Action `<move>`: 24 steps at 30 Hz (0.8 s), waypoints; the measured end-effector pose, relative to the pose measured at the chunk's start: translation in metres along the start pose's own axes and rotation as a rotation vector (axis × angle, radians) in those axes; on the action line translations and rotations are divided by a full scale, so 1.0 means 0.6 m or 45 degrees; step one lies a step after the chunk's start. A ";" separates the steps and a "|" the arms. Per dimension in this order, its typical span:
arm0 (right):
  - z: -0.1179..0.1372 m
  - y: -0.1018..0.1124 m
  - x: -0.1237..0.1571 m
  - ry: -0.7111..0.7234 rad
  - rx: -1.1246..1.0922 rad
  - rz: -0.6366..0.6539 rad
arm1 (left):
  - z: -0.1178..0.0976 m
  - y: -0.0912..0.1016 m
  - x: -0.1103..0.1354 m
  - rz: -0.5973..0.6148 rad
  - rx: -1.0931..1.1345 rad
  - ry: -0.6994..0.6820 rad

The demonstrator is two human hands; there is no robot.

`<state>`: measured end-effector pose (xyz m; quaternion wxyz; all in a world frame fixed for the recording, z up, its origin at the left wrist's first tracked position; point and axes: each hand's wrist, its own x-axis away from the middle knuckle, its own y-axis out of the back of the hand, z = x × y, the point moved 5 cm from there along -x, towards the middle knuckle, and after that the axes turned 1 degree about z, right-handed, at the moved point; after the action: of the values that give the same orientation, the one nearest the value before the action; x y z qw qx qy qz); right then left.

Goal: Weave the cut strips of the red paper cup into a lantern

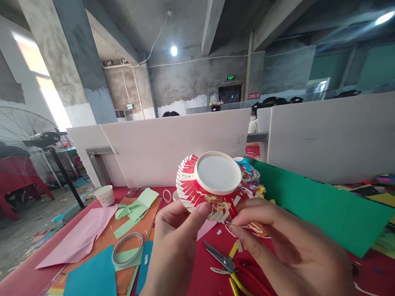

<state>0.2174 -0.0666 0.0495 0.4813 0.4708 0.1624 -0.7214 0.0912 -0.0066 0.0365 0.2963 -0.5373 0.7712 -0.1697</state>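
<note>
Tilted with its round white base toward me, a red and white paper cup [188, 187] has its wall cut into narrow strips that splay outward. My left hand [177, 242] grips its lower left side, thumb pressed on the printed red part. At the cup's lower right edge, my right hand [277, 242] has its thumb and forefinger pinched on a thin white string [228, 231]; part of it is hidden by the fingers. Scissors [226, 261] with red and yellow handles lie half open on the table between my hands.
A roll of tape [128, 250], blue paper [91, 273], pink paper [78, 238] and green paper pieces [140, 205] lie at left. Behind them stand a white paper cup [105, 196] and glasses [138, 191]. Green board [317, 205] leans at right; white partitions [185, 152] close off the back.
</note>
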 end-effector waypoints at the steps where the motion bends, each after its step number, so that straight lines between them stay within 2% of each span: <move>1: 0.000 0.000 -0.001 0.002 0.011 -0.002 | 0.000 0.000 -0.001 -0.001 -0.017 0.001; 5: -0.001 0.000 -0.009 -0.012 0.034 -0.014 | 0.003 0.000 -0.002 0.039 -0.133 0.017; 11: -0.007 -0.004 -0.004 -0.054 0.019 -0.063 | 0.001 0.004 -0.003 0.028 -0.251 -0.096; 18: -0.011 -0.007 0.005 -0.062 0.046 -0.133 | -0.001 0.002 0.002 -0.016 -0.274 -0.196; 24: -0.008 -0.011 0.006 -0.113 -0.120 -0.173 | 0.001 0.003 0.006 -0.027 -0.213 -0.201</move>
<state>0.2142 -0.0619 0.0425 0.4597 0.4031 0.2061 -0.7640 0.0895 -0.0093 0.0342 0.3083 -0.5800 0.7513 -0.0650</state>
